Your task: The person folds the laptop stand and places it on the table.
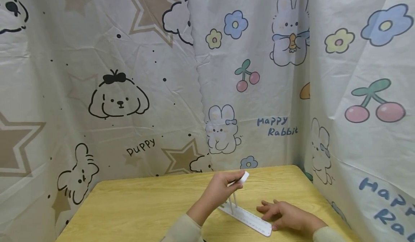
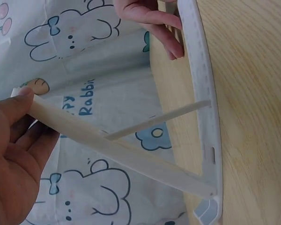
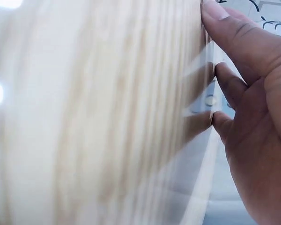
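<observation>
- Left hand (image 1: 225,185): its thumb and fingers pinch the free end of the raised, flat white plastic arm (image 2: 117,145), probably to keep it tilted up.
- White plastic folding stand: it is on the table, toward the right; its long, slotted base (image 1: 248,220) lies flat, perhaps for steadiness, while a thin white strut (image 2: 159,119) slants between base and arm, seemingly as a prop.
- Right hand (image 1: 286,215): fingers spread, gripping nothing, fingertips on the tabletop just beside the base's end, perhaps ready to steady it; whether they touch it I cannot tell.
- Surface: a yellow, wood-grain table (image 1: 146,209) with rounded far corners, glossy enough to mirror fingertips.
- Room: pale, creased curtains (image 1: 175,101) surround it, printed with puppies and stars leftward, rabbits, flowers and cherries rightward.
</observation>
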Demonstrator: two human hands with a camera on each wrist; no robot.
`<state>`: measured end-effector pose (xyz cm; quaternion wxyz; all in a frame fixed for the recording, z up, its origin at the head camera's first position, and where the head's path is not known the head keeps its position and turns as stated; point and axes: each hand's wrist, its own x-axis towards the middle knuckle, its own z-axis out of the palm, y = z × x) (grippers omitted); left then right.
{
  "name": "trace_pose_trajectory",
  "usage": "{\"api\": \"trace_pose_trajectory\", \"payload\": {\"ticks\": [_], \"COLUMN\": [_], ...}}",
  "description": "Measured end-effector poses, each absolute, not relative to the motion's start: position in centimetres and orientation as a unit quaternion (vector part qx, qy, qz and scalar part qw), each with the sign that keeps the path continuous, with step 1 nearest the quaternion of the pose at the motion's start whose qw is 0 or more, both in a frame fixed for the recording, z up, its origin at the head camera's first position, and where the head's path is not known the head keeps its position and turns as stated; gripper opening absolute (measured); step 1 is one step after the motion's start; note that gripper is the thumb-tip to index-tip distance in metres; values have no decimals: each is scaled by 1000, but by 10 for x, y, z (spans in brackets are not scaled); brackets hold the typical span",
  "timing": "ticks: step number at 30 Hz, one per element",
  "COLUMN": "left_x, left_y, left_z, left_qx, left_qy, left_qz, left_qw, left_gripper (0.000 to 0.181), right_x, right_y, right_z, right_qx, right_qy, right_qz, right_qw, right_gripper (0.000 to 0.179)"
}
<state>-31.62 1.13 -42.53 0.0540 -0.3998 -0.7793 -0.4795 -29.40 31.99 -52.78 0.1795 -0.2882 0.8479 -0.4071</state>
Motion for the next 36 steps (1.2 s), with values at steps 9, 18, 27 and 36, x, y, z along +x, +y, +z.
{"api": "trace_pose_trajectory", "payload": {"ticks": [9,18,27,36], "left_x": [-318,-316,-317,-323], "left_y": [2,-4,-12,-28], "left_z": [-429,-430,-430,-433], "left_qx": [-368,-356,-348,-333], "left_qy": [-791,-774,-785,-742], "left_qz": [-484,-522,-512,-581], "left_qw": [59,40,39,-34], "left_gripper": [45,42,39,37], "right_x": [-291,-288,-283,-271], "right_y": [297,291,264,230], "right_z": [-533,-531,-536,-532], "right_qx": [-331,-361,-357,-314], "right_qy": [829,819,820,850], "right_qz": [-417,-417,-415,-399], "right_qw": [168,160,164,138], "right_gripper": [32,47,53,52]}}
